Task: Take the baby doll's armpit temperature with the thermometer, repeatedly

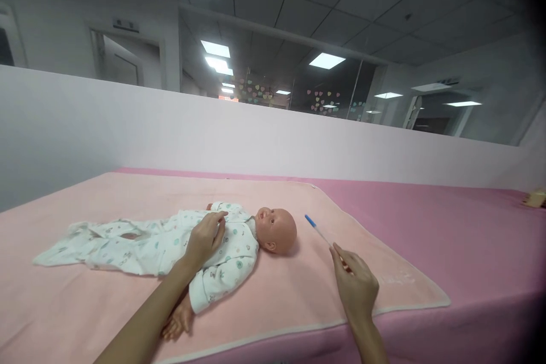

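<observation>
A baby doll (273, 227) in a white patterned sleepsuit (149, 242) lies on its back on a pale pink blanket (298, 290), head to the right. My left hand (205, 239) rests on the doll's chest, fingers curled loosely on the fabric. My right hand (354, 284) is to the right of the doll's head and pinches a thin white stick with a blue tip (318, 230). The blue tip points up and left toward the doll's head, a short way from it.
The blanket lies on a darker pink covered table (469, 239). A white partition wall (256, 136) runs behind the table. A small tan object (535, 198) sits at the table's far right edge.
</observation>
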Demonstrator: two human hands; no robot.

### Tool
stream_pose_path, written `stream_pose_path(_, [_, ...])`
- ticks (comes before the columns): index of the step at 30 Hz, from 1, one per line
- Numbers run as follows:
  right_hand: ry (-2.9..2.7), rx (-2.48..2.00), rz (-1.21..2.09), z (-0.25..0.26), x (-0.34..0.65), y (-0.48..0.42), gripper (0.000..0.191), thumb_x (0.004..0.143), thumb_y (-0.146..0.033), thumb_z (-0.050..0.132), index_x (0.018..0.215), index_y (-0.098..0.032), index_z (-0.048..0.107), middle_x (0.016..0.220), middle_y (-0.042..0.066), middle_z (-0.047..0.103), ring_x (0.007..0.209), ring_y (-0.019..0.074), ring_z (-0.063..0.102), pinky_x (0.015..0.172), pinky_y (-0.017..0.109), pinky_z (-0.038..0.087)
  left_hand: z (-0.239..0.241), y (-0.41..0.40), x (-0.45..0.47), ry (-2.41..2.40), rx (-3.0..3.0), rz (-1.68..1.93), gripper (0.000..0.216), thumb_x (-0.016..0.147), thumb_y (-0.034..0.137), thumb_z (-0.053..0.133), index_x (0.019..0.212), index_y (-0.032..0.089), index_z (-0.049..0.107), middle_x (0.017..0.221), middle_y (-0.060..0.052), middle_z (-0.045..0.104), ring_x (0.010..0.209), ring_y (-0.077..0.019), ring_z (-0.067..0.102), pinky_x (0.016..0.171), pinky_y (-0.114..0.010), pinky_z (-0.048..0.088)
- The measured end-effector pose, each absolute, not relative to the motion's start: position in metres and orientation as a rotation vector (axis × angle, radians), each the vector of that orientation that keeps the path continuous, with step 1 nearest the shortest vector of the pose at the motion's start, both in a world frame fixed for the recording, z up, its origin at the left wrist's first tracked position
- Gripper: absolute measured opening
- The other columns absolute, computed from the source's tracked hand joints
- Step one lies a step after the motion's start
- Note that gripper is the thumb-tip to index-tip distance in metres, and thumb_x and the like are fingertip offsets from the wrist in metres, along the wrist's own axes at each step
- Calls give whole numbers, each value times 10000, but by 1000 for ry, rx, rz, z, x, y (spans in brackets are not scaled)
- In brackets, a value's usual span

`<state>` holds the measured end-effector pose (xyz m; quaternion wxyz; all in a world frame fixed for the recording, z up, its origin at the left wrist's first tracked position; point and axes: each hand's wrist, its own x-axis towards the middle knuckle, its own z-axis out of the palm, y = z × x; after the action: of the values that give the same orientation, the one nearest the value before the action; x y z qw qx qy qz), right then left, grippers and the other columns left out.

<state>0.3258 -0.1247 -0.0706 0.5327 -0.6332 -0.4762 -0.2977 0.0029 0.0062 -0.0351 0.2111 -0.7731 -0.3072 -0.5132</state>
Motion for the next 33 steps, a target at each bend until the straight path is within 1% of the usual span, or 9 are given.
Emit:
stream_pose_path(6, [-1177,-1814,-428,-107,330,-143,304,787,-438,469,750,-241,698,819,43,691,650,193,613,543,282,434,-36,8,2,-879,-2210,-1398,241,838,159,419,1072,185,474,897,-57,610,840,-164,581,754,-293,475])
stream_pose_path(14, [-1151,-2162,-96,-90,303,-143,289,795,-375,424,791,-245,682,838,49,680,755,217,602,584,276,392,-37,5,2,-930,-2248,-1384,277,855,179,382,1128,182,431,870,-50,594,842,-168,561,770,-311,457])
stream_pose_path(19, [-1375,-2202,-145,-92,301,-140,286,806,-323,414,784,-241,687,820,60,669,825,227,575,674,298,370,-36,5,2,-997,-2290,-1307,288,847,179,383,1129,192,437,942,-61,594,892,-188,546,794,-325,441])
stream_pose_path(21, [-1413,-2222,-170,-93,303,-139,277,801,-325,430,775,-230,689,849,67,668,846,242,568,724,330,361,-35,4,3,-1042,-2302,-1290,305,845,181,377,1143,196,434,977,-65,592,906,-193,542,803,-334,436])
stream_pose_path(25, [-1369,-2200,-177,-78,306,-133,260,762,-360,499,822,-188,686,917,91,660,894,276,556,748,366,358,-33,4,3,-1081,-2321,-1265,344,840,184,366,1180,194,413,1007,-70,592,932,-204,536,824,-353,422])
stream_pose_path(27, [-1330,-2060,-219,-59,298,-128,275,754,-354,513,871,-163,672,942,97,655,899,262,555,737,341,371,-33,4,3,-1088,-2326,-1256,352,837,188,363,1185,191,416,1003,-71,597,936,-207,536,832,-357,416])
stream_pose_path(29, [-1300,-1866,-229,-36,280,-119,275,772,-339,487,901,-166,658,934,81,654,822,212,572,686,292,387,-33,4,3,-1103,-2337,-1244,354,835,194,362,1182,189,431,1005,-71,603,942,-207,538,839,-356,411])
stream_pose_path(31, [-1358,-1709,-180,-16,251,-105,245,794,-312,457,872,-192,656,860,50,660,680,158,571,606,255,382,-33,5,3,-1136,-2357,-1220,335,834,203,363,1151,196,470,1017,-68,608,952,-209,540,839,-351,409])
stream_pose_path(33, [-1548,-1629,-148,-6,217,-87,225,810,-240,436,829,-211,659,764,30,655,640,144,567,554,238,355,-33,6,2,-1176,-2390,-1183,289,835,215,365,1072,208,531,1014,-57,616,943,-208,546,825,-344,411])
